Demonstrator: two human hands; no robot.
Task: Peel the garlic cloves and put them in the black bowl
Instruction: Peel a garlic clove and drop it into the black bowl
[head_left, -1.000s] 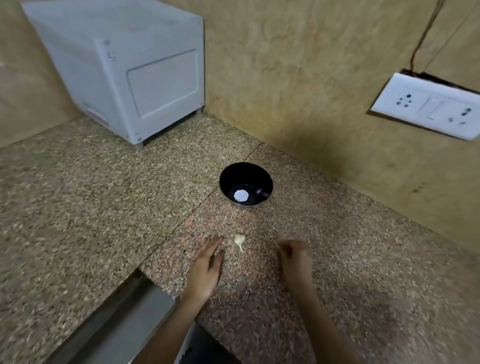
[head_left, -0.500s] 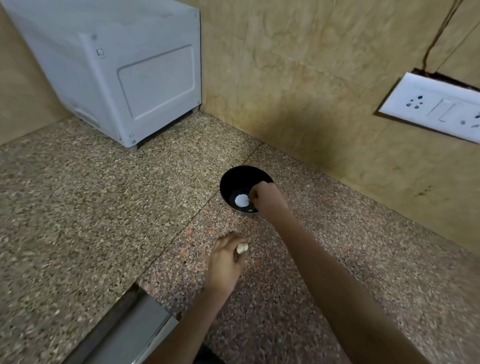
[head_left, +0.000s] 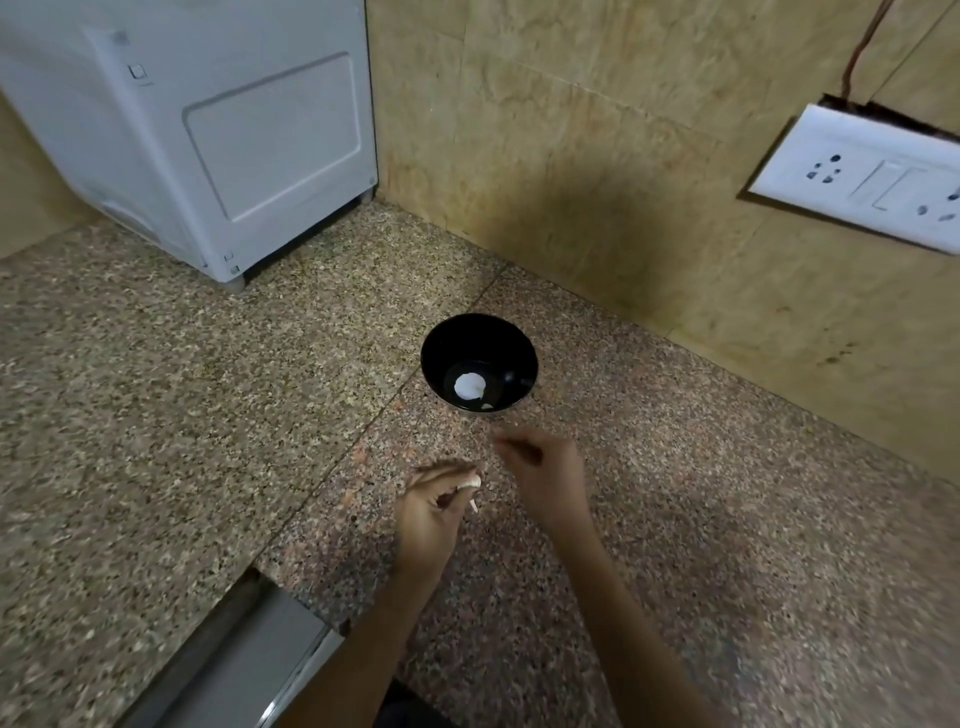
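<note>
Now | left hand (head_left: 428, 512) pinches one garlic clove (head_left: 470, 483) | right hand (head_left: 545, 470) unclear | one black bowl (head_left: 467, 340)

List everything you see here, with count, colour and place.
black bowl: one, black, on the counter.
white pieces: two, white, inside the black bowl.
garlic clove: one, pale, pinched by the left hand.
appliance: one, white, far left corner.
switch plate: one, white, right wall.
counter: one, speckled brown, underneath.
left hand: one, before the black bowl, holding the garlic clove.
right hand: one, beside it, fingers curled, blurred.
</note>
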